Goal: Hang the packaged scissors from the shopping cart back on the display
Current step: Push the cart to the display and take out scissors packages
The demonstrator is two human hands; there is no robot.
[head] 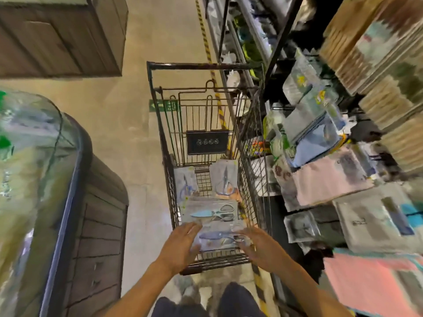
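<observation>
Nearest, two dark trouser legs point(229, 303) over a pale concrete floor point(142, 156) crossed by a yellow-and-black hazard stripe point(258, 284).

Left hand point(180, 245): bare forearm, fingers spread and fairly straight, resting on the left edge of the nearest scissors pack point(217, 240); no curl round it is visible. Right hand point(258, 245): fingers extended, lying on the right edge of the same pack; whether any finger hooks under the pack cannot be told.

Nearest scissors pack: flat, glossy clear blister on card, holding blue-grey scissors laid sideways, at the near end of the shopping cart point(249, 197).

Second scissors pack point(211, 212): same flat form, pale blue blade cover, grey looped handles, lying just beyond the first.

Two further scissors packs, left point(185, 184) and right point(225, 179): standing tilted against the far part of the basket, blades pointing up.

Shopping cart: dark wire mesh, rusted tubular frame, folded child seat with a black plastic panel point(207, 143).

Right side, display rack point(283, 30): dark metal uprights, hanging clear-bagged goods, pink and blue folded cloths point(329, 179), stacked tan cartons point(377, 53).

Left side: plastic-wrapped bottles point(27, 156) on a blue-rimmed stand, blurred; brown cartons point(57, 35) beyond.
</observation>
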